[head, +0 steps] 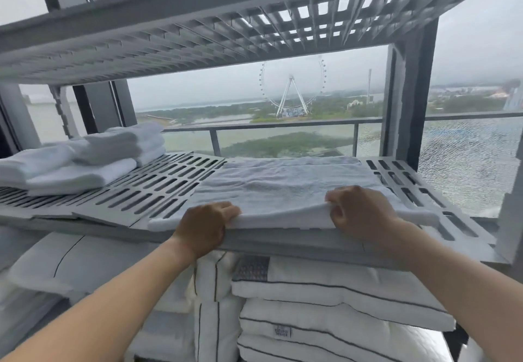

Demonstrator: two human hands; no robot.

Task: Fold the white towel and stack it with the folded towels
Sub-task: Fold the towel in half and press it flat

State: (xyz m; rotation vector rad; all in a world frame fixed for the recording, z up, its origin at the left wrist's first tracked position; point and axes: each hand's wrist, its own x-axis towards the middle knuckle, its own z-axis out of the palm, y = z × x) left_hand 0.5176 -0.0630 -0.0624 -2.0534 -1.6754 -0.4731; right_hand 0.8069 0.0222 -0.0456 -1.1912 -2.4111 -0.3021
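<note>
Head view:
White towel (285,189): spread flat on slatted shelf (158,189), right half.
Left hand (205,227): pinching towel's near edge.
Right hand (358,213): gripping same edge, lifted slightly.
Folded towels (82,158): stacked at shelf's left, well apart.

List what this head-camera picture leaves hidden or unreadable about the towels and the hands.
- Head view: fingertips of the left hand and right hand curl into the white towel, hidden by cloth.
- How many folded towels lie stacked: the left edge cuts off the pile.
- Label on the striped pillows below the shelf: too small to read.
</note>
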